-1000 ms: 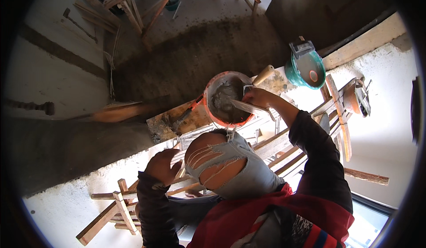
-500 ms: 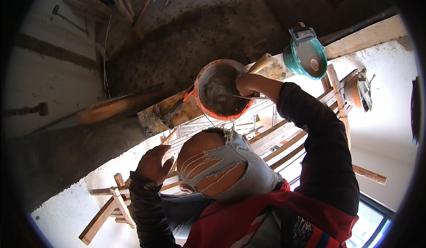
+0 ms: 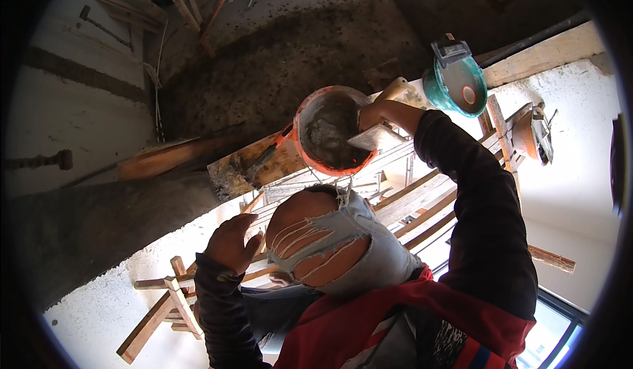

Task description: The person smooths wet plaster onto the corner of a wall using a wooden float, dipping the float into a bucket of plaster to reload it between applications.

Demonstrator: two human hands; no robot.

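Note:
An orange-red bucket (image 3: 304,154) of wet grey mortar (image 3: 326,131) stands on a plank in front of my bent knee. My right hand (image 3: 379,115) is closed round the wooden handle (image 3: 394,88) of a plastering trowel. The trowel's flat metal blade (image 3: 377,137) tilts over the bucket's right rim, its lower edge at the mortar. My left hand (image 3: 231,242) hangs free left of my knee, thumb apart from the fingers, holding nothing. Left of the bucket, a second trowel with a red handle (image 3: 285,133) lies on the mortar-stained plank (image 3: 227,171).
A green bucket (image 3: 430,89) of cloudy water stands at the right, with a flat tool (image 3: 451,52) across its rim. Wooden scaffold poles (image 3: 422,217) and a wooden frame (image 3: 178,296) show below. Another orange container (image 3: 525,137) is at far right. A mortar-spattered floor (image 3: 290,59) spreads beyond.
My right hand has turned the trowel, so its blade now shows its broad face instead of its edge at the bucket's right rim. My left hand has hardly moved.

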